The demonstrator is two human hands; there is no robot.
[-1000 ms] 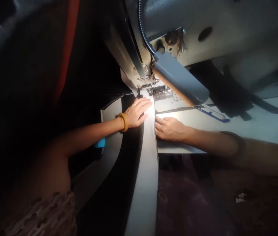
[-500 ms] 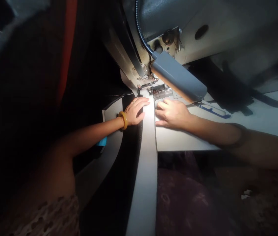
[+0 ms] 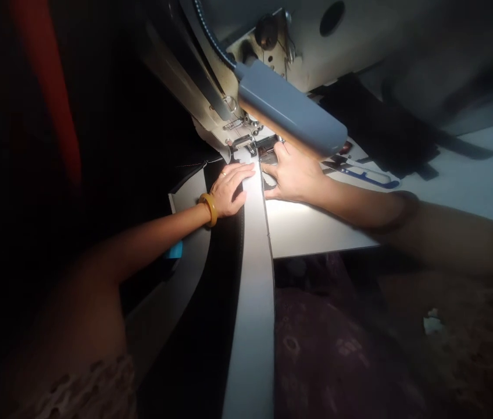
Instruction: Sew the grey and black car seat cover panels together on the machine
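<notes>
My left hand (image 3: 231, 191), with a yellow bangle (image 3: 209, 210) at the wrist, lies with its fingers stretched over a long white strip (image 3: 253, 279) and the dark material (image 3: 211, 308) beside it. Its fingertips are just in front of the sewing machine's presser foot (image 3: 252, 148), where the strip's far end sits. To the right of the strip, my right hand (image 3: 294, 171) has its fingers apart. Some of its fingertips are by the strip's right edge, while a raised finger reaches the metal parts beside the foot. Whether it grips anything there is unclear.
A grey lamp (image 3: 294, 110) on a flexible neck hangs over my right hand. Blue-handled thread snips (image 3: 368, 176) and dark fabric pieces (image 3: 372, 125) lie on the white table (image 3: 325, 233) to the right. A red strip (image 3: 50, 81) hangs at the left.
My right hand has shifted from lying beside the strip to a higher spot by the metal parts, its fingers spreading. My left hand stays on the strip. The whole view has shifted slightly.
</notes>
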